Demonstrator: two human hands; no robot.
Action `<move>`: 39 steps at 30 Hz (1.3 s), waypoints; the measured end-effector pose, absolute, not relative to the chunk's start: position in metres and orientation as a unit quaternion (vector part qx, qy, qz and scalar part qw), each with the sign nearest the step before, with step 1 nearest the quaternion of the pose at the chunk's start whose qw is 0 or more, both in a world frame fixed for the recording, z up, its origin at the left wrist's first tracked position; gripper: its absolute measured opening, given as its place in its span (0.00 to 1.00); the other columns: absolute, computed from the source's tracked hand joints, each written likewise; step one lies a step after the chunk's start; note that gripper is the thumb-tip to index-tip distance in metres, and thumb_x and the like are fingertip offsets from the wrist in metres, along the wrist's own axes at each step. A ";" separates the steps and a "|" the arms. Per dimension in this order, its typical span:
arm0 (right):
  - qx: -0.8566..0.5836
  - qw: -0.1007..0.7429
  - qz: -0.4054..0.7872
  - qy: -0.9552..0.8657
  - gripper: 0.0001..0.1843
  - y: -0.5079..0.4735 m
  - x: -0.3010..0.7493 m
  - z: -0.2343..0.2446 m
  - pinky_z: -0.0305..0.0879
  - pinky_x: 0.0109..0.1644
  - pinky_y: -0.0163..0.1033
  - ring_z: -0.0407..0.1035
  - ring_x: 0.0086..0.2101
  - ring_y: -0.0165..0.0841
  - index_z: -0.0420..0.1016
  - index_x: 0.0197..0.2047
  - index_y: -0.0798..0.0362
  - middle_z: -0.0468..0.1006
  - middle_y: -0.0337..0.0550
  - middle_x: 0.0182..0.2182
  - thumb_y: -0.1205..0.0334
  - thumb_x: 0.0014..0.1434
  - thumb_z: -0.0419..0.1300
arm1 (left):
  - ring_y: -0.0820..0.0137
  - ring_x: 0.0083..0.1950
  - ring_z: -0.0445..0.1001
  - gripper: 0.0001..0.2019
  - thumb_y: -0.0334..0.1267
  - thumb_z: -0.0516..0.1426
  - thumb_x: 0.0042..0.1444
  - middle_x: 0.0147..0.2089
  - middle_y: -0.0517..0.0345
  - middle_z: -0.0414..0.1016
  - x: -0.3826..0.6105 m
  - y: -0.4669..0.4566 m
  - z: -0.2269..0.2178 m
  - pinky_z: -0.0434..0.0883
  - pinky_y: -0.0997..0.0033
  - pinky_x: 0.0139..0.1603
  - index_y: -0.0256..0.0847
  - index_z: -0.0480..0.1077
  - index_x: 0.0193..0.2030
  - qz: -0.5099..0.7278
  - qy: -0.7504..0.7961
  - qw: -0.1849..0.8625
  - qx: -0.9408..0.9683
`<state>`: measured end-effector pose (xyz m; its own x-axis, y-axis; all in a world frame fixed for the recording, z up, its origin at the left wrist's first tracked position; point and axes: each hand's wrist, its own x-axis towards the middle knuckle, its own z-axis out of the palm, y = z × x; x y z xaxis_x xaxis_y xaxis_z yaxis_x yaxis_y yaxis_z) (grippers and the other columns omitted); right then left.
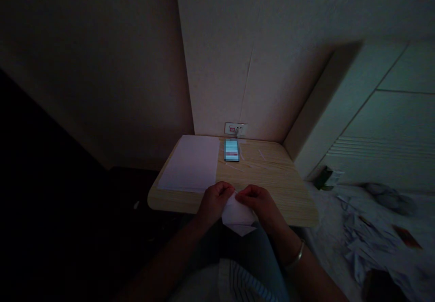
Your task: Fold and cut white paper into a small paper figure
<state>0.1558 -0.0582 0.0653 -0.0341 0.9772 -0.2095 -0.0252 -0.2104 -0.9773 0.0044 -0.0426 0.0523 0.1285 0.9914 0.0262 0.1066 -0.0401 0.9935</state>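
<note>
Between my hands is a folded piece of white paper (238, 213), held over my lap at the table's front edge. My left hand (217, 198) pinches its upper left corner. With thumb and fingers, my right hand (254, 197) grips the top edge close beside the left fingertips. The paper's lower end comes to a blunt point with a fold line across it. A white sheet stack (192, 161) lies flat on the table's left side. Beyond my hands a phone (231, 150) with a lit screen lies near the wall.
Thin white paper strips (235, 167) lie on the wooden table (278, 184). A wall socket (235, 129) with a plug sits just above the table's back edge. On the right is a bed (326, 220) with crumpled papers (367, 243) and a dark green box (324, 178). The room is dim.
</note>
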 end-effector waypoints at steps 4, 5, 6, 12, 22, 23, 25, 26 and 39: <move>-0.539 0.461 0.557 -0.433 0.11 -0.057 0.160 0.062 0.55 0.24 0.34 0.61 0.20 0.27 0.71 0.21 0.55 0.72 0.36 0.18 0.59 0.39 0.68 | 0.71 0.29 0.70 0.12 0.40 0.60 0.45 0.27 0.59 0.73 0.001 -0.039 0.049 0.64 0.74 0.30 0.37 0.72 0.37 0.420 0.474 0.522 0.572; -0.541 0.461 0.556 -0.431 0.11 -0.056 0.161 0.061 0.55 0.24 0.34 0.61 0.20 0.27 0.71 0.21 0.55 0.72 0.36 0.17 0.59 0.39 0.68 | 0.71 0.29 0.70 0.13 0.38 0.61 0.43 0.26 0.60 0.73 -0.001 -0.037 0.049 0.64 0.74 0.30 0.37 0.72 0.37 0.407 0.471 0.536 0.571; -0.544 0.460 0.554 -0.430 0.11 -0.056 0.162 0.061 0.55 0.24 0.34 0.61 0.20 0.27 0.72 0.21 0.55 0.72 0.36 0.17 0.59 0.39 0.68 | 0.71 0.28 0.70 0.13 0.37 0.62 0.42 0.25 0.60 0.72 -0.003 -0.036 0.049 0.64 0.74 0.30 0.36 0.72 0.37 0.397 0.469 0.548 0.568; -0.511 0.477 0.587 -0.409 0.13 -0.051 0.163 0.062 0.59 0.28 0.35 0.66 0.22 0.29 0.75 0.25 0.55 0.76 0.38 0.21 0.60 0.35 0.71 | 0.75 0.24 0.67 0.11 0.32 0.62 0.39 0.22 0.63 0.69 -0.009 -0.031 0.058 0.62 0.76 0.27 0.35 0.72 0.33 0.388 0.454 0.585 0.549; -0.482 0.430 0.638 -0.418 0.24 -0.037 0.173 0.055 0.61 0.31 0.35 0.67 0.23 0.27 0.77 0.39 0.55 0.78 0.37 0.24 0.61 0.35 0.71 | 0.75 0.28 0.69 0.13 0.27 0.61 0.36 0.25 0.63 0.70 -0.017 -0.022 0.060 0.64 0.75 0.31 0.36 0.69 0.34 0.396 0.462 0.569 0.552; -0.487 0.413 0.638 -0.432 0.22 -0.035 0.175 0.055 0.60 0.30 0.35 0.66 0.23 0.27 0.78 0.38 0.56 0.78 0.37 0.23 0.60 0.36 0.71 | 0.74 0.28 0.69 0.14 0.27 0.60 0.37 0.25 0.63 0.70 -0.017 -0.020 0.059 0.64 0.75 0.31 0.36 0.69 0.34 0.392 0.461 0.571 0.554; -0.501 0.381 0.620 -0.468 0.15 -0.032 0.176 0.054 0.60 0.29 0.34 0.65 0.22 0.27 0.78 0.31 0.57 0.76 0.37 0.21 0.59 0.38 0.70 | 0.74 0.27 0.70 0.14 0.28 0.60 0.37 0.25 0.63 0.70 -0.019 -0.016 0.056 0.65 0.75 0.31 0.36 0.69 0.34 0.379 0.455 0.583 0.556; -0.509 0.369 0.606 -0.487 0.13 -0.031 0.176 0.053 0.59 0.28 0.34 0.64 0.21 0.27 0.78 0.27 0.57 0.75 0.37 0.20 0.58 0.39 0.69 | 0.74 0.27 0.70 0.14 0.28 0.60 0.37 0.25 0.63 0.71 -0.020 -0.013 0.055 0.65 0.74 0.31 0.36 0.68 0.34 0.368 0.450 0.593 0.558; -0.514 0.434 0.566 -0.476 0.14 -0.007 0.190 0.044 0.61 0.29 0.34 0.65 0.23 0.27 0.76 0.25 0.57 0.75 0.38 0.21 0.55 0.37 0.69 | 0.71 0.30 0.70 0.14 0.42 0.58 0.45 0.29 0.57 0.75 -0.043 0.022 0.041 0.65 0.72 0.34 0.34 0.73 0.35 0.406 0.473 0.516 0.588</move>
